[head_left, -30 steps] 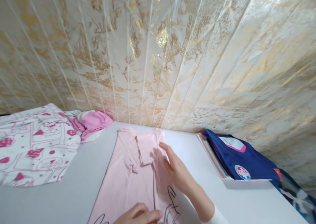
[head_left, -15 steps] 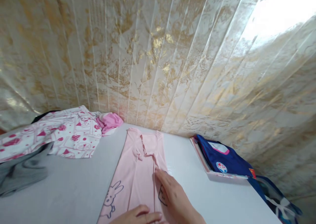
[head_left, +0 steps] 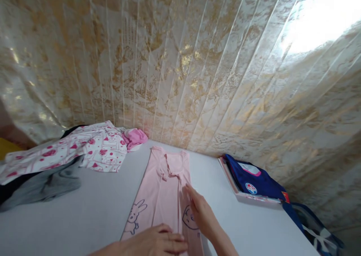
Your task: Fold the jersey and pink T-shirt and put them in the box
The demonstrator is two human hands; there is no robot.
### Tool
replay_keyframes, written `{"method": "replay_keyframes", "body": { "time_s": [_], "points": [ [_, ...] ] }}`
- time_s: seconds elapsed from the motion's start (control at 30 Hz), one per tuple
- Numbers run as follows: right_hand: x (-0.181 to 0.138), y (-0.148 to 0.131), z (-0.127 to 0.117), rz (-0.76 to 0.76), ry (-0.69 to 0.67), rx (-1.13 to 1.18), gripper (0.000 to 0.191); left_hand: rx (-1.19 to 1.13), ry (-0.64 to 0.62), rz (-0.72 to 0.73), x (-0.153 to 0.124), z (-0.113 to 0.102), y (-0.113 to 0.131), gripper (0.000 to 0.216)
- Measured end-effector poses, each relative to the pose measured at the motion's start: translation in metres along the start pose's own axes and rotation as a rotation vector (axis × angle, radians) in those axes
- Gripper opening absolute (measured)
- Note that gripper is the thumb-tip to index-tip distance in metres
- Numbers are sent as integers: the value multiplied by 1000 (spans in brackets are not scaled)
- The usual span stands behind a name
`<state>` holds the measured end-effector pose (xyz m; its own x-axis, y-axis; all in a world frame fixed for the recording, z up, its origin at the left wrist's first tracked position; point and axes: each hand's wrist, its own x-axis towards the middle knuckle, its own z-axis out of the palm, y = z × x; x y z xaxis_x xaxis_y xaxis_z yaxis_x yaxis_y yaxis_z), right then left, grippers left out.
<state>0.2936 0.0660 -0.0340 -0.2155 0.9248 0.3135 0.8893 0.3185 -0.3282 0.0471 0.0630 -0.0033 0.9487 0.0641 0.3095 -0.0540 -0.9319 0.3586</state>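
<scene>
A pink garment (head_left: 166, 196) lies spread lengthwise on the white surface, with line drawings of a rabbit and a round face on it and a thin cord near its far end. My left hand (head_left: 158, 241) rests palm down across its near part, fingers stretched out. Along the garment's right edge is my right hand (head_left: 201, 212), fingers extended and pointing away from me, beside the round face drawing. Nothing is gripped in either hand. The near end of the garment is partly hidden by my left hand and the frame edge.
White-and-pink printed clothing (head_left: 104, 147), a grey garment (head_left: 47, 186) and a pink bundle (head_left: 135, 138) lie at the left. A stack of folded clothes topped by a navy one (head_left: 259, 179) sits at the right. A patterned curtain-like sheet (head_left: 175, 68) rises behind the white surface (head_left: 98, 214).
My right hand has shifted outward to the garment's right edge, uncovering more of the round face drawing. My left hand reaches further into view. The camera has turned slightly left.
</scene>
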Motion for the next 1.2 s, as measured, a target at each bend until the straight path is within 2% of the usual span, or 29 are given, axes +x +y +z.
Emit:
{"method": "replay_keyframes", "body": {
  "time_s": [0.1,0.27,0.37,0.47,0.6,0.8,0.9,1.0,1.03,1.1,1.13,1.17,1.2],
  "points": [
    [-30,-7,-3,-14,-19,83,48,18,5,-71,-5,-2,-3,40],
    [-41,-7,-9,-61,-64,-84,44,155,-34,-304,-20,-2,-12,59],
    [-49,-16,0,-59,-46,-134,50,256,57,-510,-31,-1,-8,62],
    [-63,-31,18,-59,-24,-145,54,353,104,-639,-43,5,0,61],
    [-72,-46,31,19,-16,-175,57,438,128,-628,-56,20,2,60],
    [-72,-53,22,9,-19,-211,66,482,145,-556,-65,24,0,60],
    [-92,-51,39,-17,38,-235,80,510,125,-542,-72,22,8,61],
    [-118,-36,56,-16,75,-229,94,530,119,-527,-84,17,24,66],
    [-122,-30,55,-11,36,-205,93,524,111,-521,-89,15,30,68],
    [-114,-19,39,-8,-100,-97,78,497,84,-527,-94,12,41,71],
    [-101,-17,25,-10,-178,-10,67,480,66,-542,-92,11,44,71],
    [-82,-16,9,44,-196,84,53,466,48,-560,-88,11,45,72],
    [-58,-18,-8,145,-147,201,40,456,32,-574,-80,12,44,70]
  ]
}}
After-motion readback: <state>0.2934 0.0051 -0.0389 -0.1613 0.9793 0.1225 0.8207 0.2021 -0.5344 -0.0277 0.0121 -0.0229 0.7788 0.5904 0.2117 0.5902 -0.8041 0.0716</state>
